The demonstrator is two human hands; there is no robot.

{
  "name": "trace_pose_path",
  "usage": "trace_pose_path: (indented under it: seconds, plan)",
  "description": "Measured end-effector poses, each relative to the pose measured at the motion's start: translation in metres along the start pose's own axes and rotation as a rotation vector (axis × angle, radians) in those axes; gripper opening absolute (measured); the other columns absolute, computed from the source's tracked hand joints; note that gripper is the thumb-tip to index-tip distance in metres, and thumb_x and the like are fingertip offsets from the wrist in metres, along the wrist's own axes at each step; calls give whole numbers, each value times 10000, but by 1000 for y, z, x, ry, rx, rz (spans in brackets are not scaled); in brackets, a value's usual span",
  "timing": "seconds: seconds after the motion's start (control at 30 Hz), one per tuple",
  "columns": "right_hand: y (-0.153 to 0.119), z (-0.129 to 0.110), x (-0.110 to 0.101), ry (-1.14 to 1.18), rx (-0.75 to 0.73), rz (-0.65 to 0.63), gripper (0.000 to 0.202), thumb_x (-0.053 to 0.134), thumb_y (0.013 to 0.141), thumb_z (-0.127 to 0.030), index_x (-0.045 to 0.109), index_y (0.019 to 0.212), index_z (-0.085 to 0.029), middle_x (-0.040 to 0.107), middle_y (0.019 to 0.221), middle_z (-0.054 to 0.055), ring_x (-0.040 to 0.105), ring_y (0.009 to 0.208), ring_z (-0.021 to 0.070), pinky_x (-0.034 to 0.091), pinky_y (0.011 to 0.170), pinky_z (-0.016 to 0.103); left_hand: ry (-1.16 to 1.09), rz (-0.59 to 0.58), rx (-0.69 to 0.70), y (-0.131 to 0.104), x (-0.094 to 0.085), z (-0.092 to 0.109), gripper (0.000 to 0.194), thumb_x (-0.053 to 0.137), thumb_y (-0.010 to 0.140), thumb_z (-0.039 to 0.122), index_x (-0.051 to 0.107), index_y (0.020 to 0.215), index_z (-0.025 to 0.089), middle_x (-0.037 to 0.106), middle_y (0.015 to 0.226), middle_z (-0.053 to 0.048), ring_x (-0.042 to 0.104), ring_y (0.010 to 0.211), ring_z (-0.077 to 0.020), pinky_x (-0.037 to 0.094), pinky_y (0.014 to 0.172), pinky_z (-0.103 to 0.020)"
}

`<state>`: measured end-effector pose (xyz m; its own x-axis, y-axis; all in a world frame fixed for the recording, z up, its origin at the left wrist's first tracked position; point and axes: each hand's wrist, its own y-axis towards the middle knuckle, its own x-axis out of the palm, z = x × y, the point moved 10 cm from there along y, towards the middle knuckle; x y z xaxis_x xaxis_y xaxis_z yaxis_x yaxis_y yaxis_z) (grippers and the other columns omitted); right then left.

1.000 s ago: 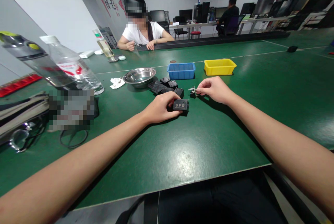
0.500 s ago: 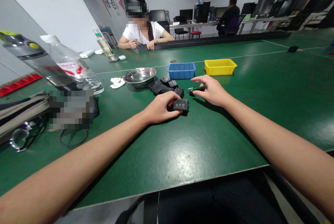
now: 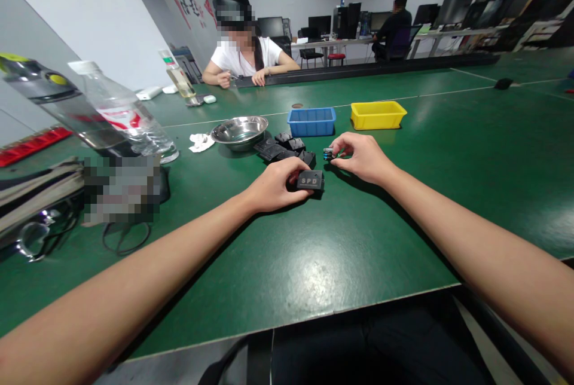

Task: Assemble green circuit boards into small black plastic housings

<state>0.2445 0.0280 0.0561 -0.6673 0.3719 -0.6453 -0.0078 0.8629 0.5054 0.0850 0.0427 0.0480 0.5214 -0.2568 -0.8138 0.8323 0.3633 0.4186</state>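
Observation:
A black box marked "SPD" (image 3: 311, 180) is gripped at its left end by my left hand (image 3: 280, 186), low over the green table (image 3: 251, 277). To the right, my right hand (image 3: 361, 156) pinches a small circuit part (image 3: 329, 154) with blue and metallic bits between thumb and fingers. Several black boxes (image 3: 284, 147) lie in a pile just beyond my left hand. Behind the hands stand a blue bin (image 3: 311, 122) and a yellow bin (image 3: 378, 116).
A steel bowl (image 3: 240, 132) and a crumpled tissue (image 3: 201, 142) are left of the pile. Bottles (image 3: 128, 113), a bag (image 3: 36, 193) and a cable loop (image 3: 127, 238) occupy the left side. Across the table sits a person (image 3: 244, 53) with hands at a black rail (image 3: 359, 69).
My right hand's fingers have closed on the small circuit part, which is turned and now shows blue. My left hand and its box have hardly moved.

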Motion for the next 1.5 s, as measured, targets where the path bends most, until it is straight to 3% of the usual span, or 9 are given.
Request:
trace_pose_path:
  seconds: [0.13,0.33,0.57,0.9,1.1,1.5]
  plan:
    - [-1,0,-3,26,14,22,187,772,685,-183,624,800,-193,700,848,27,630,748,174,503,719,312,-1,7,16,0,-1,2,242,681,777,293,632,975,163,590,782,12,523,667,-126,420,644,-249]
    - [-2,5,-3,142,35,34,396,814,641,-184,642,997,-187,691,886,20,629,772,172,525,747,320,4,4,17,0,-1,2,242,683,781,289,635,980,161,591,785,11,525,668,-126,419,646,-249]
    - [-1,5,2,154,37,-4,259,803,643,-199,734,890,-166,701,821,24,633,713,173,528,703,323,1,11,29,0,-1,2,234,686,786,280,638,976,151,578,775,16,514,662,-120,400,635,-245]
    - [-2,7,2,178,46,11,215,786,629,-179,671,811,-178,701,782,16,600,670,156,481,642,292,-3,9,26,0,-1,3,231,684,784,276,638,972,150,567,774,21,508,665,-116,401,644,-242]
    - [-2,7,3,202,27,11,188,769,648,-177,627,771,-184,719,837,41,630,702,167,506,687,311,-2,11,29,0,0,2,240,689,782,277,639,981,152,572,775,21,511,664,-117,407,644,-242]
    - [-2,9,3,205,40,11,225,799,652,-223,637,802,-183,726,811,37,632,690,170,503,678,313,2,11,29,0,-1,3,232,687,785,284,636,974,160,582,782,15,516,666,-119,410,637,-243]
